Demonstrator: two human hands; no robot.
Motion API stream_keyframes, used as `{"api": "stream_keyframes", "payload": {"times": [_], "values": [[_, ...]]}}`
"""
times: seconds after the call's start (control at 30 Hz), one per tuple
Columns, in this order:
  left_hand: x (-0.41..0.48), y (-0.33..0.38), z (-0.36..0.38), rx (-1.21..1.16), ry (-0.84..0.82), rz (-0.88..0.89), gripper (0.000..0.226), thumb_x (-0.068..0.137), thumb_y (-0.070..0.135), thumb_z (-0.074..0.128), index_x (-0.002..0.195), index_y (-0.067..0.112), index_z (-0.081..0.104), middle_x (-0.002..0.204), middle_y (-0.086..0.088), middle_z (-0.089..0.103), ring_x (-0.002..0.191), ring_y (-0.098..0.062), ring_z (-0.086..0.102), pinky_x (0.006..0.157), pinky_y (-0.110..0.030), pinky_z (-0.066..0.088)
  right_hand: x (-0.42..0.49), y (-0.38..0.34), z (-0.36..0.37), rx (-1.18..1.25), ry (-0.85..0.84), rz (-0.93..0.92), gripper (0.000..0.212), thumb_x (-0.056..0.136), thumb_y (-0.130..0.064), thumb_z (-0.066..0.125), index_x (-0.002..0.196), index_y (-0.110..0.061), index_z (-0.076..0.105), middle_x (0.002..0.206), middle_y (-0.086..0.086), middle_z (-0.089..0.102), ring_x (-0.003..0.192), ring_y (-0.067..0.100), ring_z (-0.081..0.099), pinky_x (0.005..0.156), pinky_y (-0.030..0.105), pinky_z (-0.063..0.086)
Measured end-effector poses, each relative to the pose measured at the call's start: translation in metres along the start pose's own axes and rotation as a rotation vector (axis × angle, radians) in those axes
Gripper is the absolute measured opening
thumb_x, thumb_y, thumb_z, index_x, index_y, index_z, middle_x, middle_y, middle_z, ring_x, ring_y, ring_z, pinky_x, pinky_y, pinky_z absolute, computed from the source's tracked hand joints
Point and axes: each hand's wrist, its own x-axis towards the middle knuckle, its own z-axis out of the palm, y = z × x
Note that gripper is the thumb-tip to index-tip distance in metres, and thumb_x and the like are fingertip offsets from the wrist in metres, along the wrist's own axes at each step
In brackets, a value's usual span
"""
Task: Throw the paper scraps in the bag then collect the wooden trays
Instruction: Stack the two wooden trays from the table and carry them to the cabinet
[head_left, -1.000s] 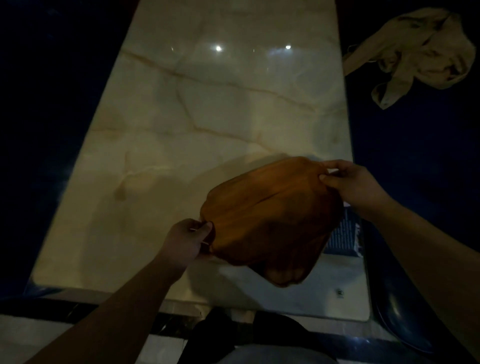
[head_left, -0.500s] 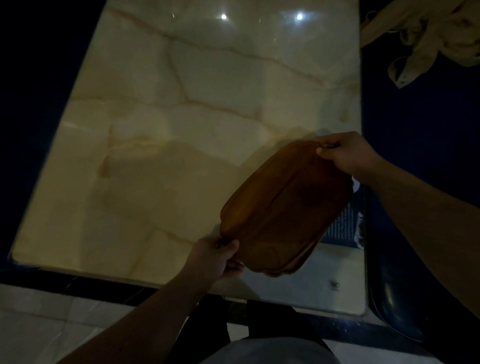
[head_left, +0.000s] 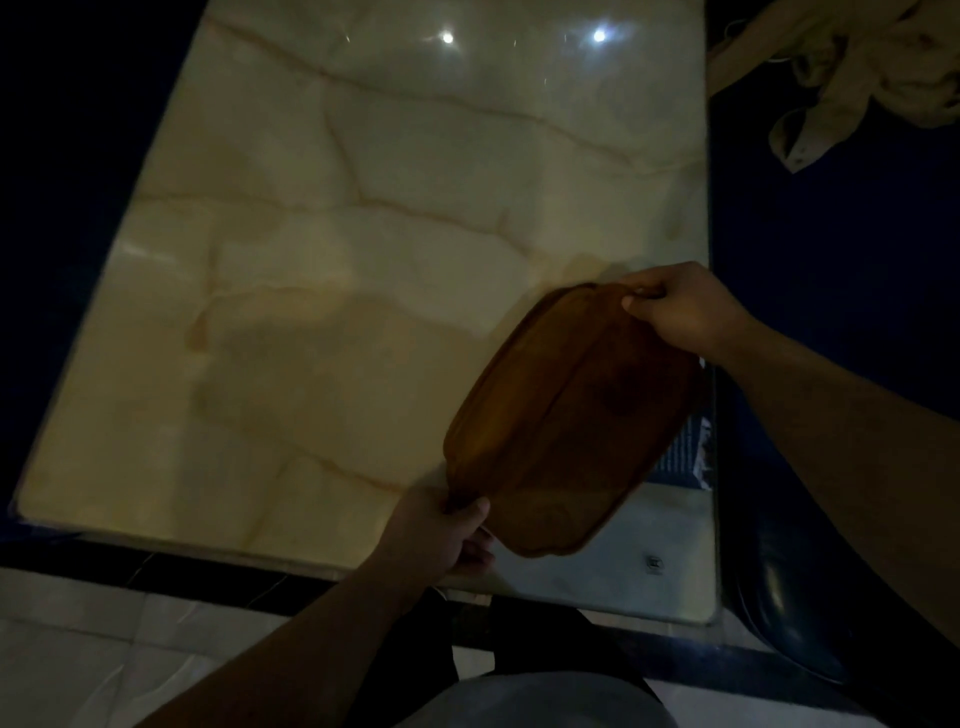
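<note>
Stacked brown wooden trays (head_left: 566, 421) are held tilted above the near right corner of the marble table (head_left: 332, 291). My left hand (head_left: 441, 530) grips the stack's near lower end. My right hand (head_left: 680, 306) grips its far upper end, fingers curled over the rim. A lower tray's scalloped edge shows beneath the upper one. No paper scraps or bag can be made out in the dim light.
A printed blue-and-white packet (head_left: 685, 457) lies on the table partly under the trays. A crumpled beige cloth (head_left: 852, 78) lies on the dark blue surface at the far right. A dark round seat (head_left: 789, 613) is by the table's near right corner.
Both hands have turned the trays from nearly flat to a steeper tilt, with the right end raised and the left end dropped toward the table's near edge.
</note>
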Motion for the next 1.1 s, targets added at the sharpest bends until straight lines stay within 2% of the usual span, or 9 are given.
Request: {"api": "stream_keyframes", "payload": {"times": [0.27,0.47,0.57,0.7,0.83,0.87,0.97,1.03,1.1], "values": [[-0.001,0.000,0.003,-0.013,0.034,-0.008,0.034,0.092,0.017,0.058,0.076,-0.012,0.064,0.063,-0.019,0.068,0.051,-0.023,0.067,0.052,-0.031,0.059,0.014,0.003,0.012,-0.221,0.088,-0.069,0.036,0.094,-0.024,0.057,0.129,-0.013,0.057,0.128,0.013,0.061,0.113,0.026,0.057,0.089,0.028,0.041],[-0.002,0.002,0.001,0.058,0.037,0.020,0.037,0.091,0.019,0.058,0.086,-0.017,0.062,0.072,-0.023,0.068,0.053,-0.023,0.068,0.051,-0.029,0.058,0.013,0.012,0.023,-0.344,0.123,-0.142,0.030,0.092,-0.023,0.059,0.120,-0.013,0.063,0.117,0.020,0.054,0.109,0.034,0.053,0.092,0.035,0.042],[-0.002,0.002,0.002,0.042,0.040,0.018,0.036,0.091,0.020,0.060,0.087,-0.016,0.062,0.071,-0.022,0.067,0.055,-0.026,0.067,0.052,-0.033,0.060,0.007,0.017,0.027,-0.338,0.154,-0.167,0.031,0.093,-0.024,0.058,0.123,-0.017,0.062,0.115,0.020,0.053,0.111,0.037,0.049,0.097,0.046,0.043],[-0.002,-0.001,0.004,0.041,0.072,0.030,0.032,0.090,0.020,0.061,0.083,-0.011,0.064,0.072,-0.022,0.069,0.060,-0.028,0.069,0.062,-0.042,0.061,0.008,0.016,0.024,-0.346,0.110,-0.143,0.034,0.094,-0.028,0.054,0.126,-0.014,0.056,0.117,0.020,0.054,0.107,0.036,0.054,0.091,0.040,0.046],[-0.002,-0.003,0.015,-0.081,0.229,0.030,0.024,0.087,0.016,0.065,0.096,-0.006,0.062,0.081,-0.018,0.069,0.059,-0.017,0.070,0.046,-0.025,0.056,0.013,0.016,0.026,-0.458,0.087,-0.065,0.045,0.096,-0.036,0.049,0.127,-0.004,0.052,0.120,0.024,0.053,0.107,0.040,0.054,0.088,0.041,0.046],[-0.002,-0.004,0.016,-0.145,0.263,0.023,0.023,0.086,0.015,0.066,0.099,-0.002,0.061,0.088,-0.019,0.068,0.063,-0.019,0.070,0.046,-0.026,0.056,0.012,0.014,0.025,-0.450,0.075,-0.044,0.045,0.096,-0.036,0.048,0.128,-0.004,0.052,0.121,0.024,0.053,0.107,0.040,0.054,0.088,0.040,0.046],[0.001,-0.003,0.008,-0.268,0.295,0.009,0.015,0.089,0.019,0.062,0.095,0.005,0.062,0.101,-0.020,0.066,0.081,-0.032,0.067,0.071,-0.048,0.059,0.012,0.009,0.023,-0.340,0.024,0.003,0.043,0.096,-0.033,0.051,0.123,-0.001,0.056,0.119,0.022,0.058,0.106,0.037,0.057,0.083,0.035,0.045],[0.001,0.002,-0.006,-0.307,0.326,0.012,0.014,0.091,0.020,0.060,0.095,0.007,0.057,0.102,-0.017,0.063,0.084,-0.031,0.063,0.079,-0.049,0.054,0.008,0.009,0.024,-0.235,0.005,0.050,0.039,0.095,-0.034,0.054,0.116,-0.001,0.058,0.113,0.019,0.061,0.101,0.035,0.058,0.080,0.036,0.046],[0.000,0.013,-0.024,-0.337,0.380,0.022,0.028,0.090,0.025,0.061,0.111,0.009,0.052,0.109,-0.014,0.057,0.090,-0.030,0.061,0.077,-0.045,0.052,0.002,0.004,0.027,-0.104,0.017,0.105,0.040,0.094,-0.039,0.054,0.115,-0.004,0.055,0.111,0.014,0.060,0.096,0.030,0.058,0.079,0.036,0.047]]}}
